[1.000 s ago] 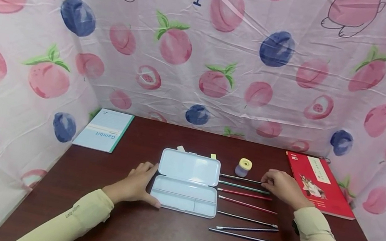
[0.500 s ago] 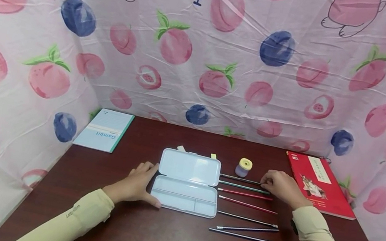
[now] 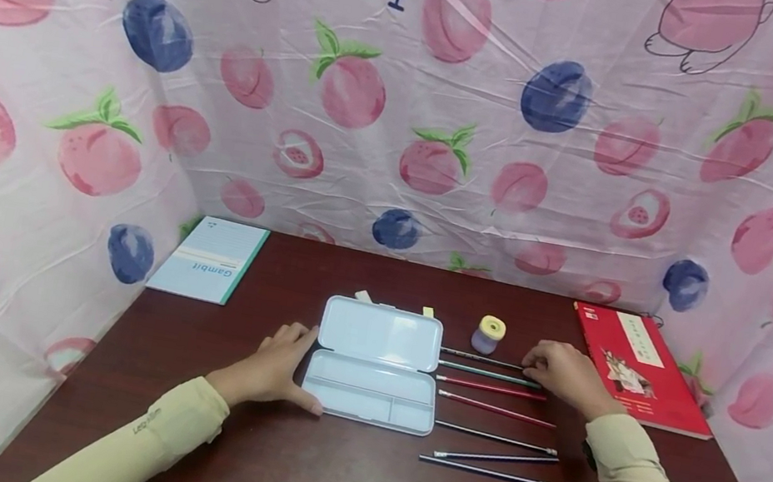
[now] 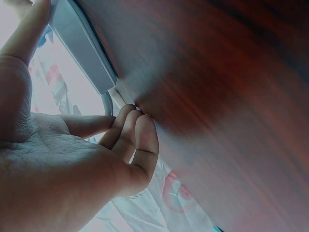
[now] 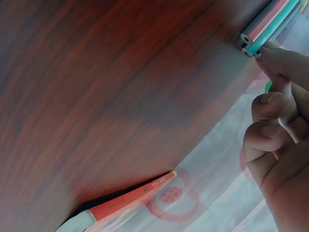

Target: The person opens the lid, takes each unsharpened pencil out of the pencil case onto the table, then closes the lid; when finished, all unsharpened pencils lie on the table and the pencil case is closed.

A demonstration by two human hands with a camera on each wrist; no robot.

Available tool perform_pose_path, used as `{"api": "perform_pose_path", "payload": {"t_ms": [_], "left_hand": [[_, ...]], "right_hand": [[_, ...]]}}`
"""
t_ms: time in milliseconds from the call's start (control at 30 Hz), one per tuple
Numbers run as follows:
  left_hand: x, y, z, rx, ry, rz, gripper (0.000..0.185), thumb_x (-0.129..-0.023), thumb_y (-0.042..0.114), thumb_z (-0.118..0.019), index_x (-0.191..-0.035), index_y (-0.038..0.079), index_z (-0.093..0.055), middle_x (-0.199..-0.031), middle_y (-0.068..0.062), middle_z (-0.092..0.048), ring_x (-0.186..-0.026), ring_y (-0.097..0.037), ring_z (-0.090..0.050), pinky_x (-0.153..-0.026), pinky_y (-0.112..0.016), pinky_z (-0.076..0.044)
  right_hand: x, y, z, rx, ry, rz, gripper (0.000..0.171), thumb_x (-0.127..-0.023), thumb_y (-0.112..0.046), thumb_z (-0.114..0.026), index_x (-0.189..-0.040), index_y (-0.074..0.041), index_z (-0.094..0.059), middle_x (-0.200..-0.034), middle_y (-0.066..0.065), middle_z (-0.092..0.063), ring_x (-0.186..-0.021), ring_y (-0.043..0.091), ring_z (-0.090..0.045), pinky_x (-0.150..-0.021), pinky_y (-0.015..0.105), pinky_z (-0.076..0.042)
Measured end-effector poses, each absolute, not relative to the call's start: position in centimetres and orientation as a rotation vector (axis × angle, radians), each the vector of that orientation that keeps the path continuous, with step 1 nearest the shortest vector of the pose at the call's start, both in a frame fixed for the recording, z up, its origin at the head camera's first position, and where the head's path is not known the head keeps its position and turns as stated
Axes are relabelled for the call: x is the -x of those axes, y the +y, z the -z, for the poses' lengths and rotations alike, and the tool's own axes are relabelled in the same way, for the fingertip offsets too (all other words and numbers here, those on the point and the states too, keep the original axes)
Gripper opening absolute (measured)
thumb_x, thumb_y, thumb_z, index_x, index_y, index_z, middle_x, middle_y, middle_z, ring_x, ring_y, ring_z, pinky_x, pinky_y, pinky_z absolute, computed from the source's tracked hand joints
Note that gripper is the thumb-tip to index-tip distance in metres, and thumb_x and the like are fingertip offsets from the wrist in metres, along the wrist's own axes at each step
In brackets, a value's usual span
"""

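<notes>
A pale pencil case (image 3: 346,400) lies unfolded in the head view, its tray split by dividers and holding no pencils. Along its left side rests my left hand (image 3: 271,369), fingers relaxed, thumb at the near corner; the case edge (image 4: 84,46) shows in the left wrist view. To the right, several pencils lie in a column. My right hand (image 3: 559,372) pinches the right end of the farthest one, a dark pencil (image 3: 482,359). Just nearer are a green pencil (image 3: 490,374) and a red pencil (image 3: 492,388). The pinched tip is mostly hidden in the right wrist view.
A yellow-lidded jar (image 3: 488,335) stands behind the pencils. A small white block (image 3: 363,296) and a yellow one (image 3: 427,312) peek out behind the case. A light blue notebook (image 3: 207,259) lies far left, a red book (image 3: 639,370) far right. Patterned cloth surrounds the table.
</notes>
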State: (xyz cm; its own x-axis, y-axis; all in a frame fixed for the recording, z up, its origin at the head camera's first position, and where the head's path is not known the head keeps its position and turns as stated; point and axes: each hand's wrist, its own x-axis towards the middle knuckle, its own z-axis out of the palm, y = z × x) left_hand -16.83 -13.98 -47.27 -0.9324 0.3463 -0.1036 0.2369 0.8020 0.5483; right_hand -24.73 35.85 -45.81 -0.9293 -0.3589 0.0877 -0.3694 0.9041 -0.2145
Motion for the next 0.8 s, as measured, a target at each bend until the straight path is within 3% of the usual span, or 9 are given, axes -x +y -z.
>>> {"api": "perform_pose_path", "payload": {"t_ms": [333,800], "left_hand": [[16.7,-14.0,47.1,-0.457,2.794,-0.803,0.138,-0.064,0.056,-0.101,-0.166,-0.003,-0.030,-0.154,-0.019,-0.046,-0.135,-0.031,-0.044,-0.112,-0.054,-0.040],[16.8,-14.0,47.3,-0.455,2.796,-0.791,0.137,-0.065,0.057,-0.100,-0.166,-0.002,-0.029,-0.155,-0.020,-0.045,-0.136,-0.032,-0.043,-0.112,-0.055,-0.040]], "right_hand": [[23.3,34.7,45.1,-0.590,-2.886,-0.441,0.006,-0.089,-0.016,-0.086,-0.093,-0.013,-0.082,-0.077,-0.006,-0.064,-0.067,0.007,-0.050,-0.062,0.026,-0.043],[19.1,25.8,43.9,-0.739,-2.773,-0.665,0.012,-0.086,-0.016,-0.090,-0.088,-0.021,-0.079,-0.073,-0.012,-0.058,-0.068,0.003,-0.049,-0.060,0.023,-0.044]]}}
